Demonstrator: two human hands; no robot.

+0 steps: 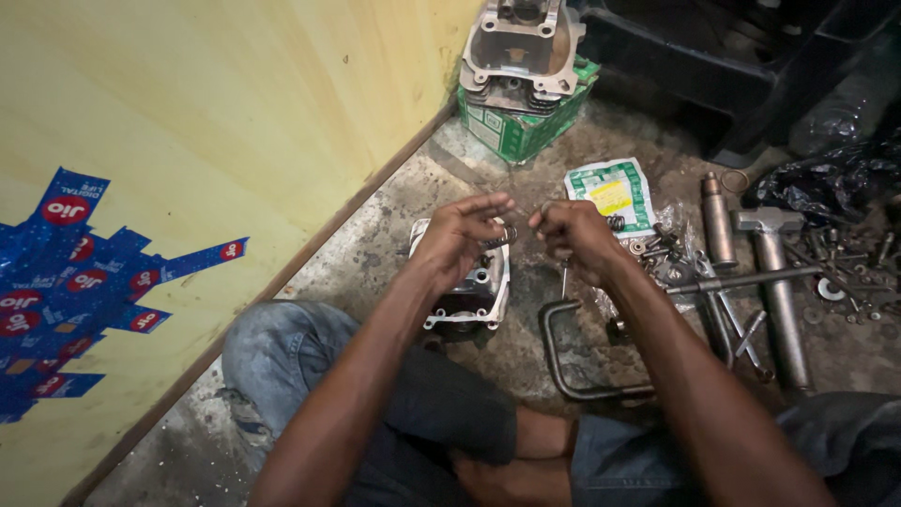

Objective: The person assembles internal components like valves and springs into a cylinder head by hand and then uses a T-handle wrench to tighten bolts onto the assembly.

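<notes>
I sit on a concrete floor with a grey metal engine cylinder head (469, 300) in front of my knees. My left hand (458, 237) hovers over it, fingers curled on a small coiled spring (501, 238). My right hand (574, 235) is close beside it, fingers pinched on a small metal part that I cannot make out. The two hands nearly touch above the cylinder head.
A second engine casting (522, 47) rests on a green carton (526, 127) by the yellow wall (235, 113). A curved steel clamp tool (568, 361), a hammer (774, 282), a green-white packet (613, 192) and several loose small parts (666, 253) lie to the right.
</notes>
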